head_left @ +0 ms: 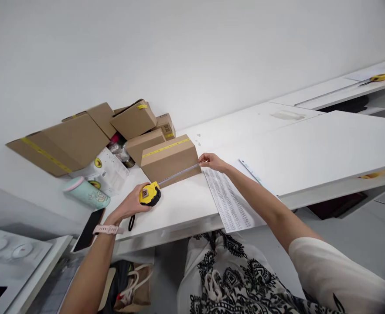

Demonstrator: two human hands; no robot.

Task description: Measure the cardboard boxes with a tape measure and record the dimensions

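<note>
My left hand (135,202) is wrapped round a yellow and black tape measure (150,194) near the table's front edge; a black wrist strap hangs below it. The blade (179,173) runs out along the front face of a closed cardboard box (169,161) with yellow tape across its top. At the box's right front corner, my right hand (212,161) pinches the blade's free end. Under my right forearm lies a printed sheet (228,200) full of small figures, hanging over the table edge. A pale ruler-like strip (249,170) rests beside it.
More cardboard boxes (133,120) are stacked behind, against the wall. To the left are a mint tumbler (87,194) lying tilted, a white avocado-print box (109,172) and a phone (89,229). Another yellow tape measure (379,77) lies far right. Paper bags (141,285) stand underneath.
</note>
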